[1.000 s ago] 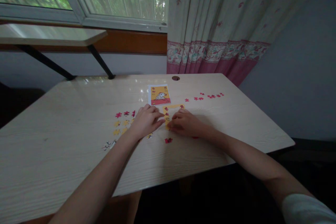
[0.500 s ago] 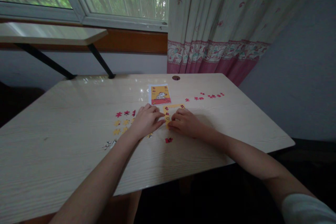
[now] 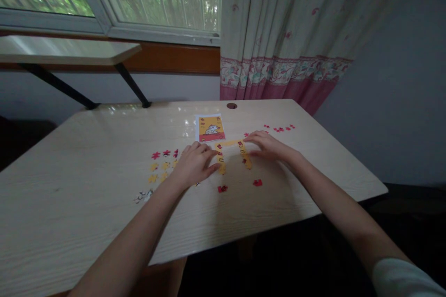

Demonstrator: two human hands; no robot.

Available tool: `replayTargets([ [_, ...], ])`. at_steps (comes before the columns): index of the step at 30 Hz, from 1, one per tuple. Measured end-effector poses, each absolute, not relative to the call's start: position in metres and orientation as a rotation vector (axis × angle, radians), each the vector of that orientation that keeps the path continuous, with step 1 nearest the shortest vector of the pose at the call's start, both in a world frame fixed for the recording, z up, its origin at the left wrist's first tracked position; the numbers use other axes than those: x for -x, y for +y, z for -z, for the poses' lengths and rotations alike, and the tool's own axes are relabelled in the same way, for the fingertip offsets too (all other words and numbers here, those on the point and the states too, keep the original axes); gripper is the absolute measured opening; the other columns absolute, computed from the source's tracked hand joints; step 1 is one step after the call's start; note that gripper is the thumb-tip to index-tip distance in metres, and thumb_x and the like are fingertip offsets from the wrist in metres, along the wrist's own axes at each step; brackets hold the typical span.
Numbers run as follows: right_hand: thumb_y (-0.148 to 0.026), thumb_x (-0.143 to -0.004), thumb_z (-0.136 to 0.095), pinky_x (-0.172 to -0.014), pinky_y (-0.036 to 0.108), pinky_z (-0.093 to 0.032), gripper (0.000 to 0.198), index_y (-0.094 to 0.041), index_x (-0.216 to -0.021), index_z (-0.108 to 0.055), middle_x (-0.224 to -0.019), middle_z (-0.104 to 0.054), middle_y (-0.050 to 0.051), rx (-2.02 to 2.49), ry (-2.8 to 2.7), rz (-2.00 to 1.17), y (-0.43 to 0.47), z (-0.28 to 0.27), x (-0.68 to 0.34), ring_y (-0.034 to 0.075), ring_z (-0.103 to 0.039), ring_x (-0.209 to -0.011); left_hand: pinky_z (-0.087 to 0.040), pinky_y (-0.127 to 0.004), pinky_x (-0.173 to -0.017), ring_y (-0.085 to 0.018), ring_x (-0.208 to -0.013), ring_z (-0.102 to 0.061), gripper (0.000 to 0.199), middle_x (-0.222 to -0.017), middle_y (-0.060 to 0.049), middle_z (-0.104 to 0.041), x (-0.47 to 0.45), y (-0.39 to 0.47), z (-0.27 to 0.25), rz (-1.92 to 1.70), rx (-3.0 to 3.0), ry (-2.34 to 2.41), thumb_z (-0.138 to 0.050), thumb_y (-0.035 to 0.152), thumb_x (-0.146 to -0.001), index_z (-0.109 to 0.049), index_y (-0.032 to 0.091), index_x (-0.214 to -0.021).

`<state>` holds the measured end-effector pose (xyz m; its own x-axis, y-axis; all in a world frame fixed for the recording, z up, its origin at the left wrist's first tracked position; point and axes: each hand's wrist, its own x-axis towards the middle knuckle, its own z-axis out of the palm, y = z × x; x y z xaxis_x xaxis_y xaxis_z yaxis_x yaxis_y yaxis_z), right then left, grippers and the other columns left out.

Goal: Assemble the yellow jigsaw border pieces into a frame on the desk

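Joined yellow jigsaw pieces (image 3: pixel 230 143) form a top strip with two side columns on the table. My left hand (image 3: pixel 197 164) lies beside the left column (image 3: pixel 220 159), thumb and forefinger spread at its edge. On the other side, my right hand (image 3: pixel 270 145) is open, its fingertips by the right column (image 3: pixel 245 155). Below the columns lie two loose red pieces, a left one (image 3: pixel 222 189) and a right one (image 3: pixel 257 183). A printed picture of a white animal on yellow and red (image 3: pixel 211 128) lies behind the frame of pieces.
Rows of loose red and yellow pieces (image 3: pixel 153 178) lie left of my left hand, partly covered by it, with white-and-black pieces (image 3: pixel 143 196) nearer. Several red pieces (image 3: pixel 280 129) are scattered at the back right. A raised shelf (image 3: pixel 69 51) overhangs the back left.
My right hand has moved right, from the left column to the right column, uncovering that column and the right red piece. My left hand stays by the left column.
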<state>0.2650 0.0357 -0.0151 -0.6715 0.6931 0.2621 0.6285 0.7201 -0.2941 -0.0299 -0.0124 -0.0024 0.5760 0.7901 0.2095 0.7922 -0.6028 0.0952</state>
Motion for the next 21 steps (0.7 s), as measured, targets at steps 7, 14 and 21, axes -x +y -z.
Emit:
replayTargets([
  [7,-0.042,-0.071,-0.072,-0.096,0.042,-0.038,0.065,-0.02,-0.129,-0.051,-0.126,-0.054,0.013,0.998,-2.649,-0.382,0.028,0.017,-0.254,0.025,-0.048,-0.117,-0.038,-0.038,-0.076,-0.028,-0.091,-0.049,0.047,-0.099,-0.009,-0.06,0.028,-0.015,0.004,0.29,2.741,-1.403,-0.057,0.055,-0.078,-0.063,0.024,-0.113],
  [14,-0.048,-0.073,-0.069,-0.102,0.047,-0.033,0.068,-0.02,-0.131,-0.05,-0.133,-0.049,0.015,1.079,-2.667,-0.347,0.031,0.021,-0.255,0.028,-0.043,-0.125,-0.038,-0.039,-0.076,-0.029,-0.091,-0.047,0.048,-0.102,-0.01,-0.057,0.031,-0.012,0.004,0.278,2.728,-1.418,-0.054,0.055,-0.081,-0.061,0.027,-0.119],
  [21,-0.045,-0.075,-0.068,-0.104,0.049,-0.032,0.062,-0.022,-0.13,-0.051,-0.134,-0.048,0.015,1.098,-2.66,-0.347,0.033,0.018,-0.254,0.028,-0.042,-0.126,-0.038,-0.04,-0.076,-0.029,-0.089,-0.046,0.048,-0.102,-0.012,-0.056,0.033,-0.01,0.005,0.291,2.731,-1.399,-0.051,0.052,-0.083,-0.06,0.023,-0.12],
])
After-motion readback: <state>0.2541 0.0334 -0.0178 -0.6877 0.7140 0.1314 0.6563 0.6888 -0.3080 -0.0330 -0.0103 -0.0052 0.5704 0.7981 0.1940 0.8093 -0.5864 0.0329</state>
